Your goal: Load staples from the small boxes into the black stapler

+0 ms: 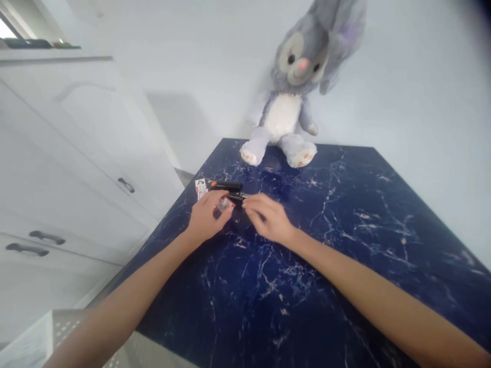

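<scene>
My left hand curls around a small clear, pinkish piece with a touch of red by the thumb. Facing it, my right hand has its fingertips pinched at the right end of a slim black and silver stick. The stick spans the gap between both hands, and its exact kind is too blurred to tell. Just behind lies a black tube with an orange spot at its left end. Small white printed cards lie left of the tube, partly covered by my left hand.
A blue marbled table extends under both arms. At its far edge a grey plush rabbit sits against the white wall. White cabinets with dark handles stand on the left. A white perforated surface shows at bottom left.
</scene>
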Demonstrator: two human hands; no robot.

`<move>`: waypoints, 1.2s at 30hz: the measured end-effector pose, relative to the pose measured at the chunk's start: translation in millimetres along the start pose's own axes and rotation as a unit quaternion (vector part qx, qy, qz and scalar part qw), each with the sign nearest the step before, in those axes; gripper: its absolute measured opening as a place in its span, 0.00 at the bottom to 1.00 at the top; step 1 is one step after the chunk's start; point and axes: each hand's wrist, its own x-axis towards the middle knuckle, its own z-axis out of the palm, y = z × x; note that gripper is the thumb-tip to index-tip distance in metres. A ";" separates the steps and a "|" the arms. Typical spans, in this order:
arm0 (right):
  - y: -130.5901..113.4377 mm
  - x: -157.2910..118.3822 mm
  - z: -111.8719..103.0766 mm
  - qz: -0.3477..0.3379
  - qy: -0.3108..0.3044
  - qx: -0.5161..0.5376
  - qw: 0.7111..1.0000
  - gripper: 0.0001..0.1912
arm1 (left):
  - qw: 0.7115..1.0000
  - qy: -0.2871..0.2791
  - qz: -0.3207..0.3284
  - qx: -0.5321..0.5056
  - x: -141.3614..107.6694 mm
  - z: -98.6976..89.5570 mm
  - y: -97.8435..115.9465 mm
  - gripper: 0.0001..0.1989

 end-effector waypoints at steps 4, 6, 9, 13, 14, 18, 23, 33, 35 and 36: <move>-10.6 -0.4 10.7 -0.006 -0.080 0.008 0.997 0.20 | 0.987 0.005 -0.140 -0.078 3.8 -4.7 -1.9 0.16; -8.8 -0.7 12.5 -0.011 -0.109 -0.004 0.994 0.22 | 0.976 -0.022 -0.160 -0.147 2.6 -1.8 1.0 0.18; -5.3 -0.6 12.3 -0.013 -0.120 -0.014 0.993 0.23 | 0.948 -0.094 -0.164 -0.258 -2.9 6.1 5.1 0.21; -4.1 0.5 11.2 0.018 -0.122 -0.014 0.992 0.19 | 0.858 -0.173 -0.208 -0.437 -9.8 12.0 3.5 0.24; -4.3 0.8 10.9 0.033 -0.116 -0.010 0.993 0.18 | 0.843 -0.182 -0.211 -0.460 -10.7 12.4 2.1 0.26; -4.6 0.3 9.4 0.054 -0.089 -0.002 0.995 0.20 | 0.867 -0.198 -0.195 -0.413 -10.2 13.1 -2.9 0.27; -4.7 -2.2 9.5 0.025 -0.078 0.003 0.997 0.20 | 0.953 -0.193 -0.096 -0.214 -6.2 13.2 -4.2 0.22; -4.5 1.2 6.2 0.063 -0.069 0.000 0.996 0.20 | 0.959 -0.176 -0.064 -0.214 -4.8 7.8 -10.4 0.24; -3.5 0.6 6.4 0.065 -0.073 -0.007 0.995 0.20 | 0.958 -0.180 -0.083 -0.206 -3.0 7.6 -10.5 0.22; -3.2 0.1 6.7 0.063 -0.075 -0.012 0.995 0.19 | 0.962 -0.181 -0.085 -0.188 -2.1 7.4 -10.5 0.21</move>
